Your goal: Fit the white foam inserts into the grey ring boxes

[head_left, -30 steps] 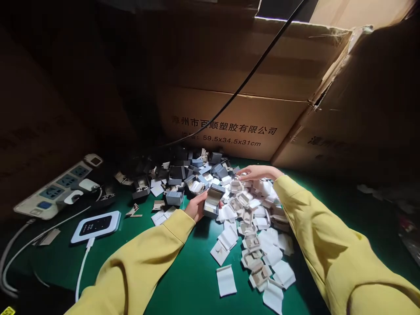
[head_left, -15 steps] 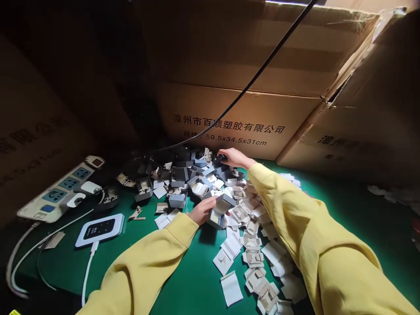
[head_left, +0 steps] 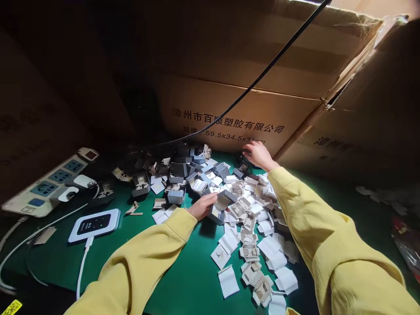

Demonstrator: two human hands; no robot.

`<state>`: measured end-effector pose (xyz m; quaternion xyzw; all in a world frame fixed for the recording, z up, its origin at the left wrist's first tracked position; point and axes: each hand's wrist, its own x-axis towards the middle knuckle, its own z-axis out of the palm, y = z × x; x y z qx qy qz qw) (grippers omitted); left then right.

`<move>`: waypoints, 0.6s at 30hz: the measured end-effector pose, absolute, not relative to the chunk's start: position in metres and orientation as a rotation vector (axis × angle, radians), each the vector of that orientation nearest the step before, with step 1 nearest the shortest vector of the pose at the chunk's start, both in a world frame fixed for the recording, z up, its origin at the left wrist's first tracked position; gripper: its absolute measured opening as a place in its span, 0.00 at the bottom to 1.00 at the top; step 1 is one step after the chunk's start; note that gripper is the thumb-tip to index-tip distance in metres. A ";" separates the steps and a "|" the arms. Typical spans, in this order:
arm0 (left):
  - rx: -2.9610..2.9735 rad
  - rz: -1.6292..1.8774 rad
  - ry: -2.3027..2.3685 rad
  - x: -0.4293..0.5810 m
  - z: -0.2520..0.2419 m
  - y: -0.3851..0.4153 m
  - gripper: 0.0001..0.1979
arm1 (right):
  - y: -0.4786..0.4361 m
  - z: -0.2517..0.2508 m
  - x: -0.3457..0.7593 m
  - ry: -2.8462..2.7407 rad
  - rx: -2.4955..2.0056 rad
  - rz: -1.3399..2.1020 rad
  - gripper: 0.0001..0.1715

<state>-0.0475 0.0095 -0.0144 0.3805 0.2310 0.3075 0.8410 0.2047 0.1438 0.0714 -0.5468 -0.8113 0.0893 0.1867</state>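
My left hand (head_left: 204, 206) grips a small grey jewellery-type box (head_left: 220, 209), its lid raised and a pale lining showing inside. The fingers wrap its left side, above the green table (head_left: 183, 275). Farther back, my right hand (head_left: 258, 155) is at the right end of the pile, close to the big carton. Its fingers are curled; whatever they hold is dark and lost in shadow. Just below them lies a dark open box (head_left: 242, 169). Several more grey boxes (head_left: 179, 173) are heaped to the left, some open, some with card inserts.
Folded white and beige card inserts (head_left: 254, 251) spread towards me at the right. A power strip (head_left: 49, 186) and a white device with a screen (head_left: 94, 225) stand left, with cables. Large cartons (head_left: 236, 105) wall the back, and a black cable (head_left: 262, 78) hangs across.
My right hand has moved right, away from the middle of the pile to its far right end. My left hand still holds the open box. The view has shifted slightly.
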 end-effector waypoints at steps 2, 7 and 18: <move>0.801 0.654 0.482 -0.047 -0.015 0.009 0.28 | 0.137 0.060 0.181 -2.323 -1.522 0.262 0.22; 0.798 0.687 0.472 -0.046 -0.015 0.009 0.26 | 0.130 0.044 0.137 -2.598 -1.282 0.415 0.25; 0.810 0.687 0.468 -0.044 -0.012 0.009 0.24 | 0.153 0.059 0.146 -2.509 -1.506 0.037 0.19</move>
